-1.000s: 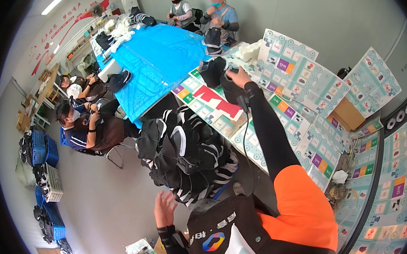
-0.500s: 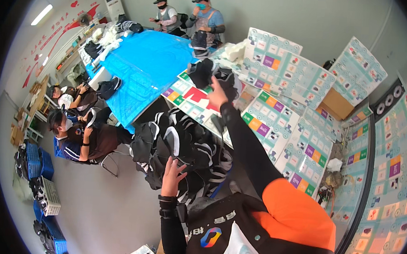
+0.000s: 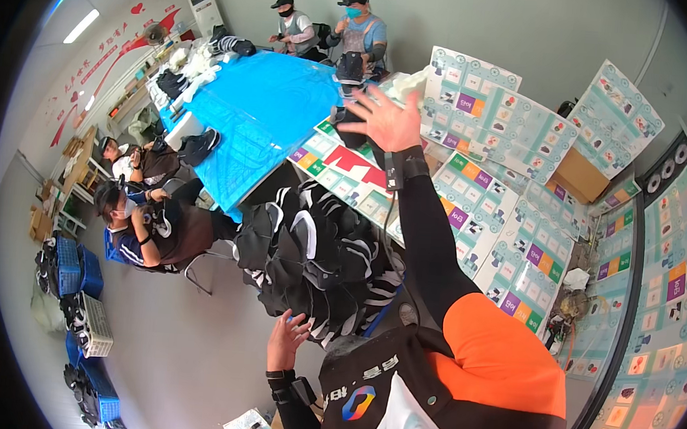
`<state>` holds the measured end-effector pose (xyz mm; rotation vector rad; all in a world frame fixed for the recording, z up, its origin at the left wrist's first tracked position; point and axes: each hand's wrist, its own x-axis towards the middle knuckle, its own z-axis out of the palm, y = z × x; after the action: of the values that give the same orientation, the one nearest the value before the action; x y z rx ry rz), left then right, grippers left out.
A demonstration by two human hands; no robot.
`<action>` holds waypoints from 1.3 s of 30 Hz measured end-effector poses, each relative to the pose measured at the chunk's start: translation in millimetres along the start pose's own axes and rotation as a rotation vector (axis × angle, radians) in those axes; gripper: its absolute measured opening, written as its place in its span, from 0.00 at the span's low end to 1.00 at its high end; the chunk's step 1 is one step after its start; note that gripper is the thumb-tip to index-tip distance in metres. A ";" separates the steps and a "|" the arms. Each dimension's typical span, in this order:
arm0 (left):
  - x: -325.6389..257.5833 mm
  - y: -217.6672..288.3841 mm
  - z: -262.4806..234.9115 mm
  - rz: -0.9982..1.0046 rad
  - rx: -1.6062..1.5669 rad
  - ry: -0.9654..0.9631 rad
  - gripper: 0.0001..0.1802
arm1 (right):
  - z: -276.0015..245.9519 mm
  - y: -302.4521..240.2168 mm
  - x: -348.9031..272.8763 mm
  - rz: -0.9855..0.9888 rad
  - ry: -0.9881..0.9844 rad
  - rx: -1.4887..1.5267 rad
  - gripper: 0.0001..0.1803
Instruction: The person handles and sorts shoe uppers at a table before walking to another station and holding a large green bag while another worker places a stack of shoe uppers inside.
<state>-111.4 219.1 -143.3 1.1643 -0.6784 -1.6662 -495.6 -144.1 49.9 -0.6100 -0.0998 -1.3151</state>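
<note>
right hand (image 3: 388, 119) upper centre of frame, fingers spread and empty above a dark garment (image 3: 351, 127), left hand (image 3: 285, 339) lower centre, fingers apart beside black-and-white clothing pile (image 3: 316, 260)

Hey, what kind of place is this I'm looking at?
Probably a small garment or shoe workshop: a heap of black-and-white pieces below the right hand, a long table under a blue cover with seated workers alongside, and stacked printed cartons.

We see teal printed cards (image 3: 518, 219) with coloured squares covering the table, a brown cardboard box (image 3: 575, 176) among them.
</note>
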 end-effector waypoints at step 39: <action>16.5 -64.4 67.2 -0.038 -0.284 0.520 0.21 | -347.3 116.5 -128.4 1.097 0.608 -0.519 0.16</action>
<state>-199.5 223.7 -177.3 1.3285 -0.0907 -1.3503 -515.7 -181.7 -336.0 -0.5309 0.9757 -0.3774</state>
